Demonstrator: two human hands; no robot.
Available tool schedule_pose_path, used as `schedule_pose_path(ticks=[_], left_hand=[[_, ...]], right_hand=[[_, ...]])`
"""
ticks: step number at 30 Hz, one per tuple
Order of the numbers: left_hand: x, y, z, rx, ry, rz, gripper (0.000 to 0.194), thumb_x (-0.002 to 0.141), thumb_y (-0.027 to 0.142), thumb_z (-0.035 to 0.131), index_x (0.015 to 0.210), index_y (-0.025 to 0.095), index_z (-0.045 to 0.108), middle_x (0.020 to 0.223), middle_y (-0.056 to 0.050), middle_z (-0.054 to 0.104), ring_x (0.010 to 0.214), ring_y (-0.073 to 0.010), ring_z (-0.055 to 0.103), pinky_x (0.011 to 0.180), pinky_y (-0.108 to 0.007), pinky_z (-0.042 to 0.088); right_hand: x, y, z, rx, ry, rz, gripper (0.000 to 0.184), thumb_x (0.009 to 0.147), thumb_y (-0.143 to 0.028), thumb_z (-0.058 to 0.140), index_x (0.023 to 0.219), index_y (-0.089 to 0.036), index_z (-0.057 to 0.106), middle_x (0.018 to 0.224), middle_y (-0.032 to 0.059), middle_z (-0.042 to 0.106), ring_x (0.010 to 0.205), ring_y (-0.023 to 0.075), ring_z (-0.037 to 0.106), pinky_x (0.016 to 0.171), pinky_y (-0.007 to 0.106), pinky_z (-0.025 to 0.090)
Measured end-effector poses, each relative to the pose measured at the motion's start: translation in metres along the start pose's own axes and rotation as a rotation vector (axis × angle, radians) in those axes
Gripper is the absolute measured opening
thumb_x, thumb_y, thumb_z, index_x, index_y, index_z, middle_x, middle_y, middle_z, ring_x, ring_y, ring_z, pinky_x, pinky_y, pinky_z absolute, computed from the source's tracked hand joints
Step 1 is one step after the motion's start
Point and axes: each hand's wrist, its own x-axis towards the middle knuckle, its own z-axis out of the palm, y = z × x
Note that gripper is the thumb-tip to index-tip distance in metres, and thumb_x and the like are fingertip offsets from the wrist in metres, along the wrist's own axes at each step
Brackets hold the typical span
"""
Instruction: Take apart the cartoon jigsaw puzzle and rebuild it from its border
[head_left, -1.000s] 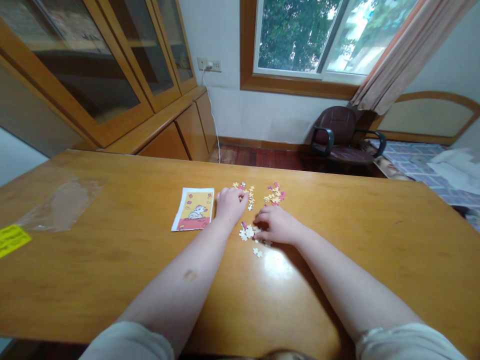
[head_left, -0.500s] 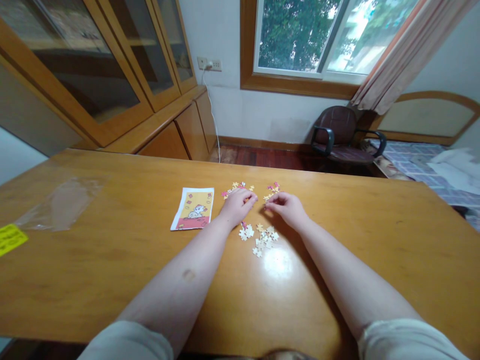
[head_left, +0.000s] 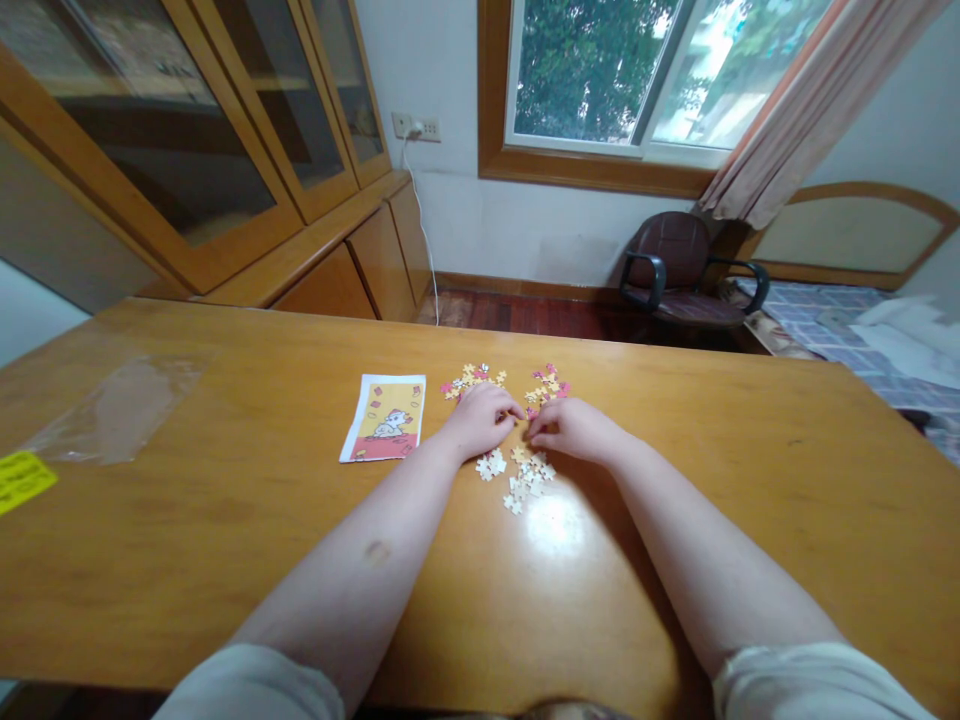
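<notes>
My left hand [head_left: 484,418] rests low over the table with its fingers curled and pressed together. Close to its right is my right hand [head_left: 574,428], thumb and fingers pinched. Whatever either hand holds is too small and covered to make out. Yellow and pink jigsaw pieces [head_left: 471,377] lie just beyond the left hand, partly covered by it. Another group of pink and yellow jigsaw pieces [head_left: 551,384] spreads behind the right hand. Nearer to me lie pale, face-down jigsaw pieces [head_left: 529,480] and a smaller pale cluster [head_left: 491,464].
A picture card [head_left: 389,418] with a white animal on yellow and pink lies left of my left hand. A clear plastic bag [head_left: 124,405] and a yellow label [head_left: 24,480] are on the table's [head_left: 262,520] left side. Beyond stands an office chair [head_left: 675,265].
My right hand has come toward me slightly, uncovering more pink pieces behind it. My left hand has shifted slightly nearer and right, its fingers curling more, closing the gap between the hands.
</notes>
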Motion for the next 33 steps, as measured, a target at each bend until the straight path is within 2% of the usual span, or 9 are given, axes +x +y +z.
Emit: schedule_pose_path(ticks=[3, 10, 12, 16, 20, 23, 26, 30, 33], left_hand=[[0.001, -0.001, -0.001, -0.019, 0.038, -0.054, 0.019, 0.08, 0.013, 0.056, 0.08, 0.023, 0.072, 0.085, -0.001, 0.071, 0.09, -0.0199, 0.058, 0.088, -0.037, 0.042], [0.002, -0.002, 0.0, -0.034, 0.06, -0.063, 0.017, 0.079, 0.013, 0.057, 0.078, 0.022, 0.072, 0.084, -0.001, 0.071, 0.09, -0.021, 0.059, 0.088, -0.038, 0.043], [0.001, -0.004, 0.002, -0.04, 0.07, -0.061, 0.018, 0.079, 0.013, 0.056, 0.079, 0.022, 0.071, 0.084, -0.001, 0.071, 0.09, -0.0208, 0.059, 0.088, -0.037, 0.043], [-0.001, 0.001, -0.001, -0.027, 0.176, -0.068, 0.02, 0.081, 0.012, 0.053, 0.084, 0.022, 0.071, 0.089, -0.002, 0.072, 0.091, -0.0201, 0.061, 0.088, -0.036, 0.045], [-0.004, 0.027, -0.033, 0.103, 0.366, -0.162, 0.022, 0.088, 0.018, 0.049, 0.095, 0.022, 0.07, 0.098, -0.003, 0.072, 0.097, -0.0214, 0.061, 0.089, -0.037, 0.044], [-0.01, 0.043, -0.061, 0.216, 0.197, -0.265, 0.02, 0.088, 0.024, 0.052, 0.091, 0.023, 0.071, 0.095, -0.004, 0.073, 0.091, -0.0239, 0.062, 0.082, -0.039, 0.045], [-0.025, 0.04, -0.067, 0.258, -0.004, -0.179, 0.021, 0.088, 0.024, 0.051, 0.089, 0.023, 0.072, 0.094, -0.003, 0.073, 0.089, -0.0238, 0.062, 0.082, -0.04, 0.046], [-0.052, 0.022, -0.044, 0.221, 0.074, -0.157, 0.023, 0.087, 0.016, 0.048, 0.096, 0.022, 0.069, 0.098, -0.003, 0.072, 0.095, -0.0224, 0.061, 0.086, -0.039, 0.045], [-0.06, 0.014, -0.029, 0.248, 0.067, -0.16, 0.023, 0.086, 0.014, 0.048, 0.094, 0.021, 0.069, 0.095, -0.004, 0.071, 0.091, -0.0227, 0.06, 0.083, -0.039, 0.045]], right_hand=[[-0.001, -0.006, -0.001, 0.086, -0.194, -0.009, 0.015, 0.072, -0.018, 0.073, 0.086, -0.022, 0.077, 0.088, 0.0025, 0.073, 0.078, 0.0164, 0.063, 0.074, 0.025, 0.045], [-0.001, -0.005, 0.001, 0.251, -0.222, -0.001, 0.002, 0.074, -0.018, 0.071, 0.075, -0.018, 0.073, 0.078, 0.002, 0.07, 0.071, 0.0144, 0.061, 0.069, 0.025, 0.045], [0.0, 0.001, 0.002, 0.294, -0.121, -0.004, 0.005, 0.076, -0.023, 0.07, 0.076, -0.017, 0.071, 0.075, 0.0013, 0.068, 0.068, 0.0136, 0.059, 0.066, 0.024, 0.044], [0.003, 0.015, 0.012, 0.042, 0.333, -0.001, 0.011, 0.084, -0.027, 0.065, 0.079, -0.019, 0.071, 0.081, 0.0043, 0.068, 0.076, 0.0153, 0.058, 0.072, 0.026, 0.043], [0.004, 0.022, 0.022, -0.279, 0.39, -0.001, 0.02, 0.089, -0.025, 0.057, 0.077, -0.018, 0.071, 0.08, 0.0071, 0.068, 0.079, 0.0174, 0.059, 0.075, 0.028, 0.041], [0.001, 0.015, 0.019, -0.373, 0.341, 0.049, 0.024, 0.091, -0.024, 0.053, 0.079, -0.017, 0.072, 0.082, 0.0079, 0.069, 0.08, 0.0178, 0.06, 0.075, 0.028, 0.041], [-0.002, -0.004, 0.013, -0.381, 0.289, 0.074, 0.023, 0.091, -0.024, 0.053, 0.083, -0.017, 0.074, 0.084, 0.0085, 0.07, 0.08, 0.0179, 0.061, 0.074, 0.028, 0.041], [-0.004, -0.032, 0.019, -0.248, 0.16, -0.182, 0.021, 0.093, -0.023, 0.054, 0.099, -0.021, 0.074, 0.088, 0.0056, 0.07, 0.082, 0.0157, 0.062, 0.075, 0.025, 0.042], [-0.001, -0.041, 0.033, -0.217, 0.202, -0.224, 0.023, 0.094, -0.028, 0.054, 0.104, -0.021, 0.074, 0.09, 0.0062, 0.069, 0.082, 0.0161, 0.061, 0.077, 0.027, 0.043]])
